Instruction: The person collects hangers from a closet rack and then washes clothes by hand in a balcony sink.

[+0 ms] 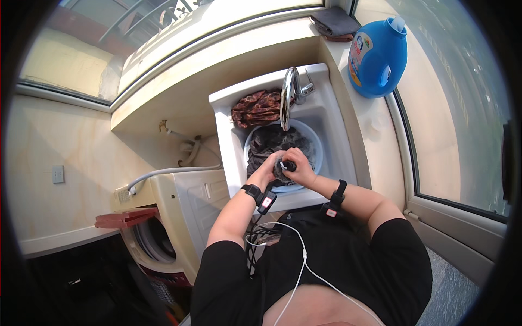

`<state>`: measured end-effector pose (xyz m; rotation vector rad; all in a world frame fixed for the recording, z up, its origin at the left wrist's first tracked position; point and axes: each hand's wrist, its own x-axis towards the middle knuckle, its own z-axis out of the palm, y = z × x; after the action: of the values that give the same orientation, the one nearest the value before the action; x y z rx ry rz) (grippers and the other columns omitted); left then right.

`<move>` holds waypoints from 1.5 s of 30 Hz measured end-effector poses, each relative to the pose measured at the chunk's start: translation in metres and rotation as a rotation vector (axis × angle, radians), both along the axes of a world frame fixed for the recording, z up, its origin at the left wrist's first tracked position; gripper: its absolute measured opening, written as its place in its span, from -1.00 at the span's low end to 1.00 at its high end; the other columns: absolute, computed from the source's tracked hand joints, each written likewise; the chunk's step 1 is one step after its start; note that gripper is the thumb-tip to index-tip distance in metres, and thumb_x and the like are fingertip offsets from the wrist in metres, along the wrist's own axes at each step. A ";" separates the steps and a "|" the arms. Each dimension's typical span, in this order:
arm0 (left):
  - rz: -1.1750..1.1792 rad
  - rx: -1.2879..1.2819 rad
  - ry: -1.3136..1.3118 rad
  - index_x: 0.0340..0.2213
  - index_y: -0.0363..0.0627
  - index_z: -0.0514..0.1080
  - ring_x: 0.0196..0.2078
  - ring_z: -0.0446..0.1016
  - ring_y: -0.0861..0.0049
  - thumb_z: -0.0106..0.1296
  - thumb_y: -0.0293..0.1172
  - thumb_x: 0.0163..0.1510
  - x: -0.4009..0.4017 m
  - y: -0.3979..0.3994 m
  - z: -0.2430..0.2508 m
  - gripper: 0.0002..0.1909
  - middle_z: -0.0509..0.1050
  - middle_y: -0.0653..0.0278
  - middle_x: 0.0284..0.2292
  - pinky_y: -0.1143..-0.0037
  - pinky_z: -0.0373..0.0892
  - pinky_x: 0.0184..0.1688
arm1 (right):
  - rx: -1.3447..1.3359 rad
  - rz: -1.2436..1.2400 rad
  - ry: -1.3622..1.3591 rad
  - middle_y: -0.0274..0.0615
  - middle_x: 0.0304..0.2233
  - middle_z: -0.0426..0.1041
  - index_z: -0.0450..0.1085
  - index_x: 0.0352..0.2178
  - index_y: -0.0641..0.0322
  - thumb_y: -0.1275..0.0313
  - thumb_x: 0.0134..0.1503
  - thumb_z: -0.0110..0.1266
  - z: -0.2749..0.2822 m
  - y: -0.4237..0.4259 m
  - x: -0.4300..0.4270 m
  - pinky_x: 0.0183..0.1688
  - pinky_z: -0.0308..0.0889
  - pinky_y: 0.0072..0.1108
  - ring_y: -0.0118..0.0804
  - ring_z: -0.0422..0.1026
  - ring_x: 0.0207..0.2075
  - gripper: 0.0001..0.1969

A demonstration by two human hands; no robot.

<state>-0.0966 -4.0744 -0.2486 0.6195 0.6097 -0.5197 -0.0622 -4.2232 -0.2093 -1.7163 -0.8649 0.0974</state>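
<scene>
My right hand point(301, 168) is closed around a bunched piece of dark wet cloth point(289, 166), which shows a small white patch. Against it, my left hand point(270, 166) grips the same cloth from the other side; its fingertips are partly hidden. Both hands are above a light blue plastic basin point(319, 151) standing in a white sink point(340, 163). Dark fabric point(269, 140) lies soaking in the basin, in water with suds point(306, 142).
A chrome faucet point(286, 98) arches over the basin. Crumpled brown patterned cloth point(257, 108) rests at the sink's back left. A blue detergent jug point(379, 57) and folded dark cloth point(334, 22) sit on the ledge. Left stands a washing machine point(163, 191), its red-framed door point(126, 217) open.
</scene>
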 end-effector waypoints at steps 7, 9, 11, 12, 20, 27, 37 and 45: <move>-0.198 0.219 0.082 -0.36 -0.05 0.43 -0.38 0.49 0.55 -0.10 -0.21 0.08 -0.006 0.014 -0.007 -0.79 0.48 0.35 -0.41 0.51 0.45 -0.38 | -0.068 0.269 -0.108 -0.16 -0.44 0.31 0.29 -0.51 0.20 0.56 -0.41 0.14 0.000 0.009 0.004 -0.27 0.23 -0.40 -0.06 0.27 -0.35 -0.69; -0.211 0.291 0.085 -0.36 -0.07 0.43 -0.38 0.49 0.53 -0.09 -0.20 0.07 -0.008 0.022 -0.018 -0.76 0.48 0.32 -0.41 0.49 0.44 -0.39 | -0.183 0.357 -0.089 -0.20 -0.37 0.32 0.30 -0.45 0.17 0.52 -0.34 0.13 -0.006 0.013 0.006 -0.22 0.25 -0.39 -0.06 0.28 -0.29 -0.70; -0.221 0.362 0.089 -0.37 -0.10 0.44 -0.38 0.49 0.52 -0.08 -0.18 0.06 -0.011 0.033 -0.034 -0.74 0.48 0.30 -0.42 0.47 0.44 -0.39 | -0.165 0.334 -0.071 -0.15 -0.39 0.30 0.29 -0.43 0.20 0.52 -0.35 0.11 -0.016 0.022 0.011 -0.21 0.25 -0.38 -0.03 0.27 -0.30 -0.69; -0.142 0.370 0.141 -0.36 -0.14 0.44 -0.38 0.49 0.49 -0.06 -0.16 0.05 -0.011 0.039 -0.044 -0.70 0.49 0.27 -0.42 0.44 0.44 -0.37 | -0.149 0.290 -0.049 -0.10 -0.40 0.29 0.28 -0.42 0.22 0.53 -0.35 0.10 -0.025 0.026 0.016 -0.20 0.24 -0.37 -0.01 0.27 -0.30 -0.67; 0.367 0.189 0.160 -0.06 -0.18 0.35 -0.04 0.41 0.29 -0.17 0.14 0.09 0.011 0.099 -0.005 -0.38 0.42 0.13 -0.06 0.28 0.30 0.03 | 0.184 0.072 1.669 -0.22 0.17 0.12 0.02 0.17 -0.05 -0.11 0.15 -0.22 -0.072 0.042 0.062 0.09 0.11 -0.19 -0.17 0.22 0.10 -0.35; 0.516 0.136 -0.190 0.01 -0.05 0.31 0.06 0.32 0.32 -0.27 0.17 0.12 0.050 0.154 0.036 -0.37 0.35 0.20 0.02 0.25 0.20 0.12 | 0.758 0.401 1.451 -0.25 0.19 0.07 0.04 0.16 0.12 0.15 0.14 -0.05 -0.040 0.091 0.100 0.24 -0.04 -0.38 -0.19 0.09 0.19 -0.39; 0.572 1.078 0.165 0.14 -0.07 0.03 0.14 0.14 0.14 -0.17 0.30 0.03 0.135 0.190 -0.017 -0.16 0.08 -0.06 0.13 0.19 0.13 0.12 | -0.042 -0.205 0.417 -0.11 0.22 -0.09 -0.05 0.22 -0.02 0.27 0.08 0.08 -0.050 0.109 0.141 0.15 0.07 -0.41 -0.24 0.02 0.20 -0.29; 0.593 1.146 -0.270 0.14 -0.05 -0.03 0.24 -0.12 0.06 0.08 0.05 0.01 0.119 0.157 -0.030 -0.18 -0.08 -0.11 0.16 0.23 -0.08 0.22 | -0.139 -0.084 0.172 0.02 0.06 0.05 0.14 0.14 -0.03 0.47 -0.06 0.13 -0.071 0.120 0.125 -0.02 0.27 -0.46 -0.08 0.29 -0.09 -0.32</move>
<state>0.0227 -3.9179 -0.2786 1.4851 0.7658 0.5406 0.0628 -4.1031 -0.2808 -1.8413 -0.6713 0.2497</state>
